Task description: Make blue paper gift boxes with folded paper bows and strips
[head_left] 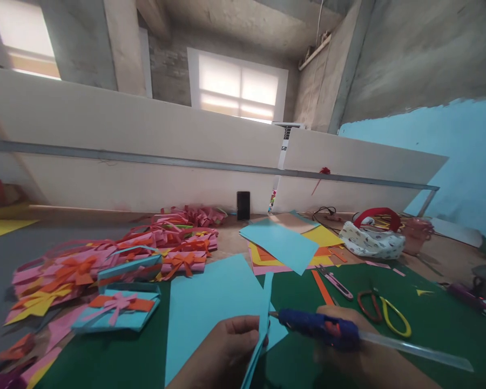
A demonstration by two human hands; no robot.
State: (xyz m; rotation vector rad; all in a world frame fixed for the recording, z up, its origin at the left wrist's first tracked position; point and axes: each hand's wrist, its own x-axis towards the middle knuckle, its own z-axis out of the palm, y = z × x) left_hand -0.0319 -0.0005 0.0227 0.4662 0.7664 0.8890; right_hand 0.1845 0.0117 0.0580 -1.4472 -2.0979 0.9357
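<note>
My left hand [237, 346] pinches a narrow folded strip of light blue paper [264, 308], which stands on edge, tilted toward me. In my right hand [348, 346] is a blue hot glue gun [319, 326], a long clear glue stick [417, 350] jutting out of its back. The gun's nozzle points left, at or very close to the strip's right side; whether it touches I cannot tell. Beneath the left hand a large light blue sheet [210, 302] lies on the green mat [137, 356].
Left of the sheet sits a blue paper bag with a pink bow [117, 309], before a heap of pink paper bags [117, 254]. Scissors [395, 317] and a pink cutter [336, 283] lie on the right. Behind are stacked coloured sheets [281, 243], a phone [243, 206] and a cloth basket [372, 241].
</note>
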